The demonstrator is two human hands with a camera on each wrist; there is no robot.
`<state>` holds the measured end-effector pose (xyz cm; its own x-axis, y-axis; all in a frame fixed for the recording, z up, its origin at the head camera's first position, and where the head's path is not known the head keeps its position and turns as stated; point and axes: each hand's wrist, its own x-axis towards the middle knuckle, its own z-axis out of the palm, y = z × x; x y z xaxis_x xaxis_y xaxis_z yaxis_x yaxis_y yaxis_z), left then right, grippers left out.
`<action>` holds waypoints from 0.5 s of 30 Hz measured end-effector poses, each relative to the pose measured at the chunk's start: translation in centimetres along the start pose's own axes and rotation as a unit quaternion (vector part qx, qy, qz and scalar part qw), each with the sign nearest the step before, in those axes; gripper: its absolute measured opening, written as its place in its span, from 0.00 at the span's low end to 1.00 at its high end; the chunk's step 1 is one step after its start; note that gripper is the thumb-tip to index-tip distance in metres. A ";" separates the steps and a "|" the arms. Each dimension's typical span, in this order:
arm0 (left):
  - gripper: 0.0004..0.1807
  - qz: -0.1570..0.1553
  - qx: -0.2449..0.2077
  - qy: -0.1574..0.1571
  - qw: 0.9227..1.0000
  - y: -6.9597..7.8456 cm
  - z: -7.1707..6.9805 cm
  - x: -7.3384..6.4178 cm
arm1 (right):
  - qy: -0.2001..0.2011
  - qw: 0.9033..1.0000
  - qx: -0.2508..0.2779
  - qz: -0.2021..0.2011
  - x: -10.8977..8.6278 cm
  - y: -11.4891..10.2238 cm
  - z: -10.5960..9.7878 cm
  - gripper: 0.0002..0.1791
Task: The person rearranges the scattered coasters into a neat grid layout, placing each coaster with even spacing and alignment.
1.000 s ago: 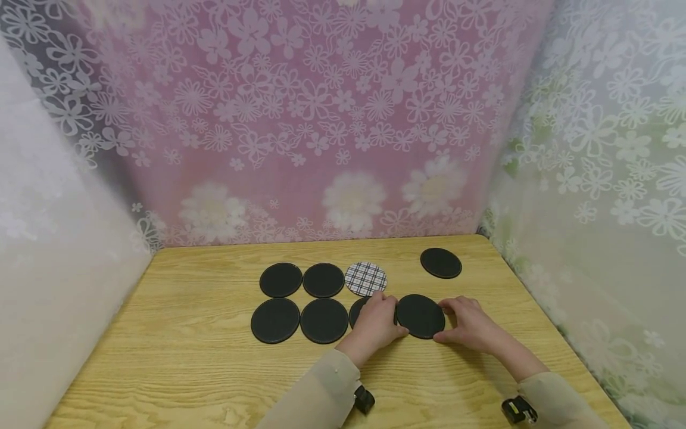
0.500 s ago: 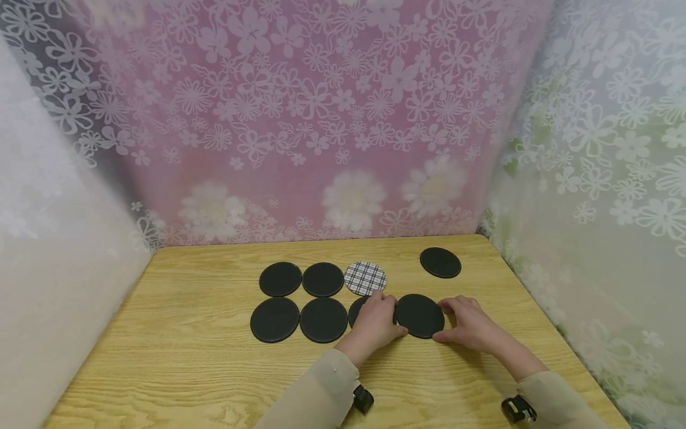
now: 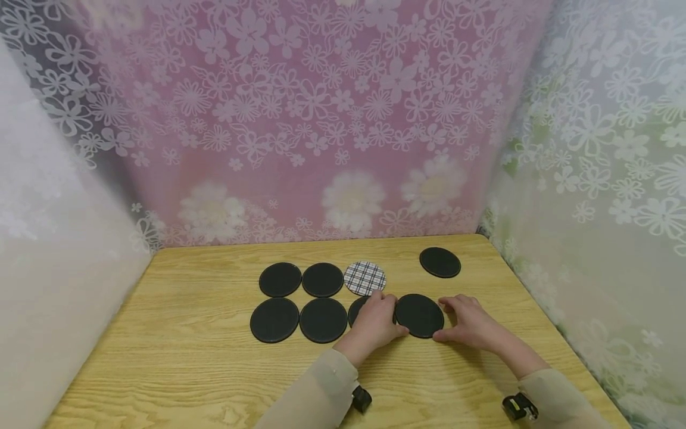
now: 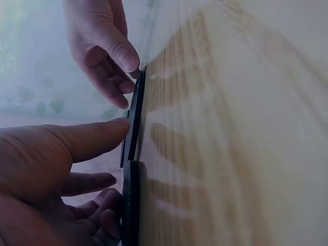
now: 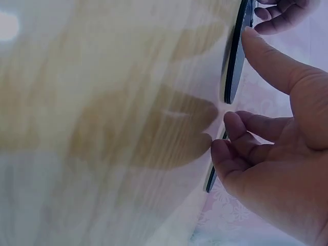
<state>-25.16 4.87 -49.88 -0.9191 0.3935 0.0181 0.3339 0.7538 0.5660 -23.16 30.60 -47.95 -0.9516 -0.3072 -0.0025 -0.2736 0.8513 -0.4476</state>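
Black round coasters with rimmed edges lie on the wooden table in the head view. My left hand (image 3: 375, 322) reaches over the third coaster of the front row (image 3: 357, 310), partly covering it. Its thumb and fingertips are at the left edge of the front row's rightmost black coaster (image 3: 420, 316). At that coaster's right edge, my right hand (image 3: 471, 322) holds thumb and forefinger apart along the rim. In the left wrist view the left thumb (image 4: 102, 138) meets the coaster's edge. The right thumb (image 5: 269, 59) touches it in the right wrist view, the other fingers curled lower down.
Behind stand two more black coasters (image 3: 280, 279) and a plaid-faced coaster (image 3: 365, 277) in a row. A single black coaster (image 3: 440, 262) lies apart at the back right. Floral curtains (image 3: 332, 119) surround the wooden table (image 3: 214, 381) at the back and sides.
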 end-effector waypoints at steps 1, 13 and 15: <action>0.37 -0.001 -0.002 -0.001 1.000 0.1 -0.1 0.0 | 0.000 1.000 0.002 -0.001 0.0 0.1 -0.1 0.49; 0.38 0.019 0.067 0.017 0.997 1.8 -2.7 0.8 | 0.034 0.999 0.011 -0.001 1.3 1.1 -1.9 0.56; 0.38 0.016 0.080 0.022 0.996 1.8 -2.9 1.3 | 0.033 0.999 0.009 0.003 1.6 1.5 -2.1 0.58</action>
<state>-26.37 5.22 -46.44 -0.9151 0.3967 0.0725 0.3881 0.8175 0.4256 -25.40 32.30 -46.77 -0.9606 -0.2730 0.0526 -0.2656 0.8450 -0.4641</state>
